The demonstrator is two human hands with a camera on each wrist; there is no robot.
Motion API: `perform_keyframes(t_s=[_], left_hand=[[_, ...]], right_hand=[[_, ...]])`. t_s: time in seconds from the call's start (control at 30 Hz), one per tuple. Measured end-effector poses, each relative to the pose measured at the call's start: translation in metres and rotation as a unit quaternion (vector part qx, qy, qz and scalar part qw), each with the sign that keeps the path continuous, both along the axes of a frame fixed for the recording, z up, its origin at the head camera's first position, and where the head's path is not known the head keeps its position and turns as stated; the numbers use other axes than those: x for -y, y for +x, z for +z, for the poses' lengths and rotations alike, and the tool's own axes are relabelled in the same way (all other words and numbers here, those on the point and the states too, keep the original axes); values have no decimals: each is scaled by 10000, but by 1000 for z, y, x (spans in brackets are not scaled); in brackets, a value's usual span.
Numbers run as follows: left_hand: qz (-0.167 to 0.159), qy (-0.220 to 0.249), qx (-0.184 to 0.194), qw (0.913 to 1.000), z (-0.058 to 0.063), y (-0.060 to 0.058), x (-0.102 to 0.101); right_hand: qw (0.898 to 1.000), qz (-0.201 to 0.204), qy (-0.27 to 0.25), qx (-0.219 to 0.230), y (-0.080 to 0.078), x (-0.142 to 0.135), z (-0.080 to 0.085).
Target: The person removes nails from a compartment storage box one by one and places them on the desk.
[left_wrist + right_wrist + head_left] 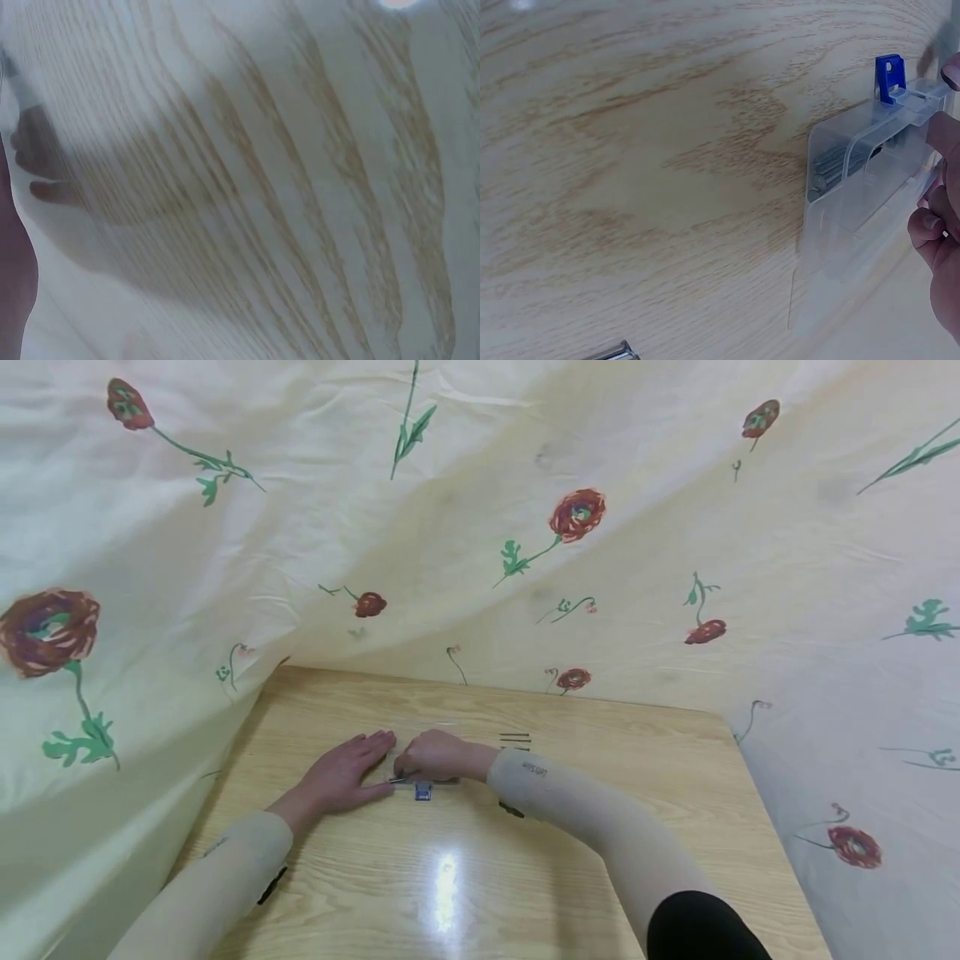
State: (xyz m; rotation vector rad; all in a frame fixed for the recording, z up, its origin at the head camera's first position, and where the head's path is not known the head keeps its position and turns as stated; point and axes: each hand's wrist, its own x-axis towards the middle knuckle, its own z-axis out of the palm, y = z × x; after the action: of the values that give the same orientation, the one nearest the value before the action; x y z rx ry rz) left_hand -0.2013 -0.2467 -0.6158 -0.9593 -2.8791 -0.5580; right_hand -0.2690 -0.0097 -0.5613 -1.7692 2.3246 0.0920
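A clear plastic box (829, 266) with a blue latch (889, 79) sits on the table near its far side. Several grey metal nails (838, 166) lie inside it. My left hand (341, 774) lies with fingers extended at the box's left end, its thumb reaching along the front edge. Bent over the box is my right hand (435, 755), fingers curled, with fingertips by the shiny metal near the left thumb. The right wrist view catches its fingers (928, 226) at the box; I cannot tell whether they pinch a nail. In the left wrist view, part of my left hand (16, 255) shows at the edge.
Several loose nails (514, 741) lie in a row right of the box, partly behind my right forearm. The wooden table (360, 877) is bordered at the back and sides by flowered cloth (465, 568).
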Motion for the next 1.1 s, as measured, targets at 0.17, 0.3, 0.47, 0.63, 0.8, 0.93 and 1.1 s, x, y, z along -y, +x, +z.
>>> perform_keyframes(t_s=[0.17,0.3,0.47,0.63,0.8,0.93,1.1], left_hand=[[-49,-100,37,9999,1,-2,2],[-112,-32,-5,9999,1,-2,2],[-89,-18,93,9999,1,-1,1],[-62,-35,253,9997,0,-3,-1],[-48,-113,342,9993,1,-5,-2],[37,-135,434,9990,4,-5,-1],[105,-158,454,9988,6,-5,1]], right_hand=[[9999,-111,63,54,0,3,0],[9998,-147,101,28,2,5,3],[9998,-159,78,-53,3,3,3],[9993,-296,-132,186,2,-3,-1],[9953,-597,-439,630,0,-9,-6],[9856,-1019,-858,1043,-1,-12,-4],[9575,-1552,-1877,1543,-5,-20,7]])
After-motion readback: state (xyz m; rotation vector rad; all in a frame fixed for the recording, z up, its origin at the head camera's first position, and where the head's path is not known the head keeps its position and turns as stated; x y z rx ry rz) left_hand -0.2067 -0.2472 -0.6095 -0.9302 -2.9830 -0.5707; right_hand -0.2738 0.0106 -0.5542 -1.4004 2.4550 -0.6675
